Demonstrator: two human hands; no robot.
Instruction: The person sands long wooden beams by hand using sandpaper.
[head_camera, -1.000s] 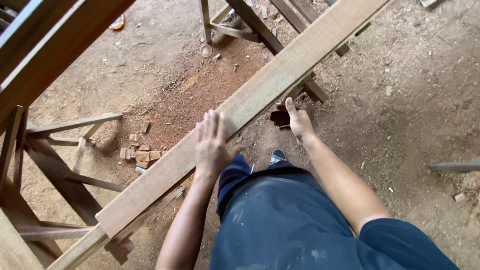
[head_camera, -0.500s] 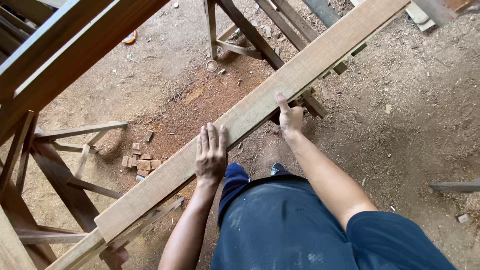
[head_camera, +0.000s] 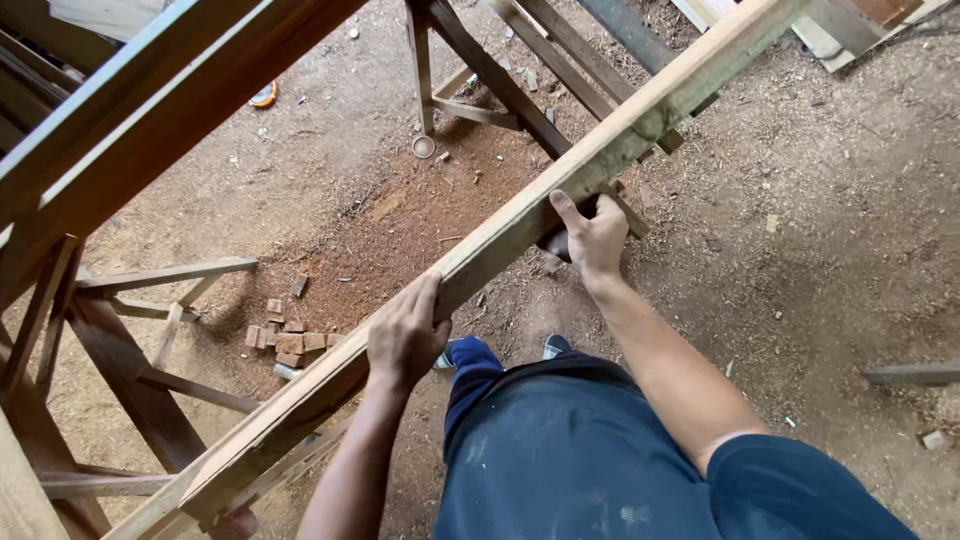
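A long pale wooden plank (head_camera: 500, 235) runs diagonally from the lower left to the upper right, tipped up onto its narrow edge. My left hand (head_camera: 405, 335) wraps over its near edge, fingers curled on top. Farther along, my right hand (head_camera: 592, 235) grips the plank from below, with the thumb laid on its face. My dark blue trousers (head_camera: 560, 450) and one shoe (head_camera: 556, 346) show below the plank.
Wooden trestle frames stand at the left (head_camera: 130, 370) and under the plank's far part (head_camera: 490, 70). Dark beams (head_camera: 150, 110) cross the upper left. Small wood offcuts (head_camera: 285, 340) lie on the sawdust-covered dirt floor. A small ring (head_camera: 424, 146) and an orange object (head_camera: 264, 95) lie farther off.
The plank has turned from lying flat onto its edge. My left hand went from flat on its face to curled over the edge; my right hand shifted under it.
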